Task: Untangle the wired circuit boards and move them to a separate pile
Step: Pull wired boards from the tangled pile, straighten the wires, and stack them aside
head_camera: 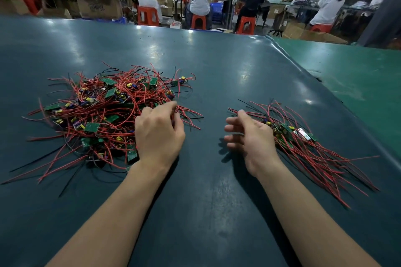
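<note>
I see a dark green, glossy work table (217,67) carrying two heaps. Toward its left edge lies the big tangled heap of small green circuit boards with red and black wires (104,112). My left hand (159,133) sits on that heap's right side, fingers curled down into the red wires there; whether they actually pinch one I cannot tell. Toward the right edge lies the smaller sorted pile of wired boards (303,145), its wires fanned toward the near edge. My right hand (249,134) hovers just beside that pile, fingers loosely spread, holding nothing.
</note>
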`<state>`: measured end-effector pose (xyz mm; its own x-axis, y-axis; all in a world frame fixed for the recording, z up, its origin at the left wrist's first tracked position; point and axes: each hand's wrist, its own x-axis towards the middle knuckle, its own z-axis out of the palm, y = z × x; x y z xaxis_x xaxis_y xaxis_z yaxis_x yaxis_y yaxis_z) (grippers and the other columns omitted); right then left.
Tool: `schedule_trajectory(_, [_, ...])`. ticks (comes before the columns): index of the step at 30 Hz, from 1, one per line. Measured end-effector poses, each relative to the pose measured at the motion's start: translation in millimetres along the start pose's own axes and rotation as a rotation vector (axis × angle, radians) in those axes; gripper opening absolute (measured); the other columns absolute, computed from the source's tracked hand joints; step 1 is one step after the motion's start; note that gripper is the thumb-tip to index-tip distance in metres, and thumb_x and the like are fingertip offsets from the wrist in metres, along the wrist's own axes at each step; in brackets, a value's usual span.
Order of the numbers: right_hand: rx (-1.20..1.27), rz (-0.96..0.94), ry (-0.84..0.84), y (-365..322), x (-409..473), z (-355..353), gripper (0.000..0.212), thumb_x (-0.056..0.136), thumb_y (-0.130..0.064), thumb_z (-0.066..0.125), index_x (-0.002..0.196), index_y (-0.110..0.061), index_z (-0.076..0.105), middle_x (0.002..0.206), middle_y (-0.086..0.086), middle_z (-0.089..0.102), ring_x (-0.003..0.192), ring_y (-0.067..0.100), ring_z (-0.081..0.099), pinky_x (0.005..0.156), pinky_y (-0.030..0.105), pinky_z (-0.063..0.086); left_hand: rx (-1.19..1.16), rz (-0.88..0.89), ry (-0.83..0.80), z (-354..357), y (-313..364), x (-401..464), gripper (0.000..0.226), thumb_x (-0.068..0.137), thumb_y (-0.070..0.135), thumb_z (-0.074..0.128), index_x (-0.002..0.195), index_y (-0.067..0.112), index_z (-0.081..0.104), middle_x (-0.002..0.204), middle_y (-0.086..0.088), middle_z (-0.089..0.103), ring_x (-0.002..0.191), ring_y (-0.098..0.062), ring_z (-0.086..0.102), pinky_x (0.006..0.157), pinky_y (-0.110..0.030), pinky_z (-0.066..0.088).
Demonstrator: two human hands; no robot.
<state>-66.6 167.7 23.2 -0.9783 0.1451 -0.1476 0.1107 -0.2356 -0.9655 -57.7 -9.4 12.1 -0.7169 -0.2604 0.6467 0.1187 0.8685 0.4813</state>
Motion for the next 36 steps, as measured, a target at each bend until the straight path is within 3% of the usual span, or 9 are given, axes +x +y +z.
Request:
schedule_trajectory(4, [-0.105,-0.056,-0.294,4,-8,4,0.018,0.092,-0.024,0.065,0.093,-0.006,0.071,0.073,0.004,0.067,0.048,0.012,0.058,0.04,0.021,0.046,-0.249,0.238,0.29,-5,12,-4,0.029,0.091,0.013,0.069,0.119,0.005,0.068,0.093,-0.003,0.073,0.074,-0.026,0.059,0.077,-0.038,0.049])
schedule_trajectory(7, [-0.003,0.063,-0.527,6,-10,8,0.034,0.082,-0.041,0.063,0.094,-0.01,0.072,0.085,0.008,0.072,0.063,0.015,0.067,0.048,0.023,0.053,-0.39,0.465,0.224,-4,18,-12,0.025,0.091,0.012,0.07,0.116,0.008,0.07,0.09,-0.002,0.072,0.075,-0.023,0.06,0.071,-0.039,0.051])
schedule_trajectory(11, [0.077,0.242,-0.614,1,-3,7,0.068,0.082,-0.064,0.038,0.106,-0.007,0.067,0.093,0.01,0.072,0.078,0.019,0.069,0.07,0.026,0.055,-0.526,0.618,0.19,-1,27,-19,0.028,0.09,0.003,0.068,0.117,0.009,0.067,0.103,-0.003,0.071,0.087,-0.019,0.067,0.079,-0.031,0.054])
schedule_trajectory(13, [0.118,0.213,-0.614,1,-3,4,0.051,0.088,-0.055,0.044,0.098,-0.01,0.067,0.087,0.008,0.073,0.07,0.016,0.069,0.061,0.022,0.052,-0.617,0.556,0.185,3,28,-18,0.026,0.089,-0.001,0.068,0.115,0.007,0.067,0.105,-0.005,0.069,0.093,-0.015,0.068,0.082,-0.027,0.054])
schedule_trajectory(16, [0.162,0.048,-0.486,3,-3,3,0.021,0.089,-0.025,0.059,0.091,-0.006,0.067,0.079,0.01,0.073,0.056,0.015,0.066,0.046,0.019,0.048,-0.722,0.26,0.132,8,27,-14,0.011,0.09,0.001,0.068,0.101,0.004,0.069,0.097,-0.006,0.068,0.089,-0.018,0.068,0.077,-0.034,0.057])
schedule_trajectory(19, [-0.022,-0.156,-0.27,5,1,5,0.012,0.093,-0.01,0.061,0.092,0.0,0.067,0.072,0.009,0.072,0.054,0.016,0.066,0.044,0.02,0.05,-0.857,-0.083,-0.046,12,30,-12,0.01,0.09,0.012,0.069,0.097,0.006,0.068,0.091,-0.003,0.07,0.082,-0.015,0.07,0.075,-0.034,0.057])
schedule_trajectory(21, [-0.079,-0.226,-0.219,6,2,5,0.008,0.092,-0.007,0.064,0.09,-0.002,0.07,0.073,0.009,0.073,0.057,0.017,0.068,0.048,0.022,0.052,-0.914,-0.19,-0.193,14,32,-12,0.021,0.082,0.023,0.074,0.096,0.009,0.068,0.085,0.004,0.072,0.078,-0.009,0.07,0.074,-0.025,0.056])
schedule_trajectory(25, [0.002,-0.199,-0.195,5,1,4,0.008,0.088,-0.009,0.07,0.081,-0.006,0.067,0.072,0.01,0.073,0.056,0.019,0.069,0.046,0.021,0.051,-0.973,-0.212,-0.261,16,33,-11,0.009,0.08,0.011,0.076,0.086,0.007,0.071,0.072,0.01,0.072,0.068,0.0,0.068,0.065,-0.012,0.05])
schedule_trajectory(36, [0.066,-0.089,-0.073,7,4,7,0.016,0.085,-0.019,0.074,0.079,-0.008,0.065,0.067,0.005,0.069,0.046,0.011,0.059,0.039,0.019,0.043,-1.162,-0.319,-0.428,15,24,-8,0.022,0.073,0.018,0.076,0.092,0.009,0.074,0.082,-0.005,0.075,0.076,-0.016,0.07,0.07,-0.024,0.057])
